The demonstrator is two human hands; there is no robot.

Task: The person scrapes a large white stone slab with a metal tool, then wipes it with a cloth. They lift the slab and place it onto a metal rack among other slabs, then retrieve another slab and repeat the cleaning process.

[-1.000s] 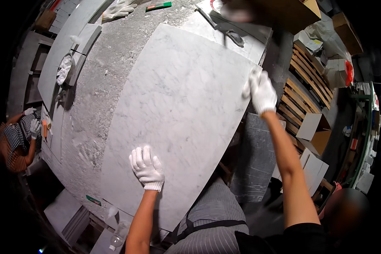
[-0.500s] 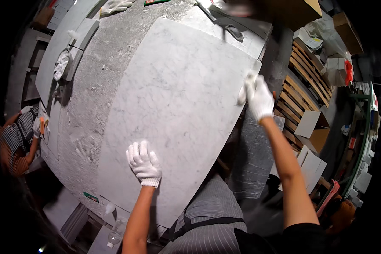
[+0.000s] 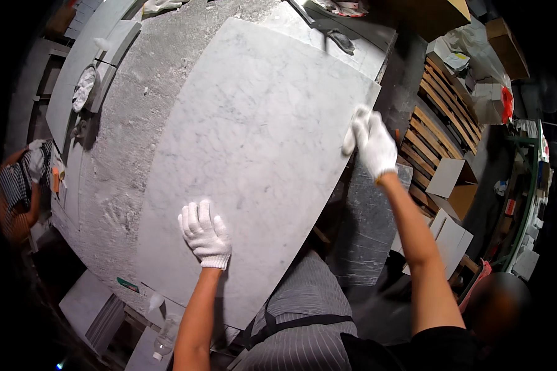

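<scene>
A large pale marble slab [image 3: 263,130] with grey veins lies in front of me. My left hand [image 3: 205,236], in a white knit glove, rests flat on its near left part with fingers stretched out. At the slab's right edge is my right hand [image 3: 372,141], also in a white glove. Its fingers and thumb close around the edge near the far right corner. Whatever may be inside that grip is hidden.
Dusty grey tabletop [image 3: 124,130] surrounds the slab's left side. A dark-headed tool [image 3: 340,42] lies beyond it. Wooden pallets [image 3: 436,136] and an open carton [image 3: 455,185] stand right. Another person [image 3: 21,185] works far left. A clear plastic bottle [image 3: 164,343] lies near left.
My right hand, blurred before, has shifted slightly along the slab's right edge and shows more sharply. My left hand stays flat on the slab. The other person's hands have moved up.
</scene>
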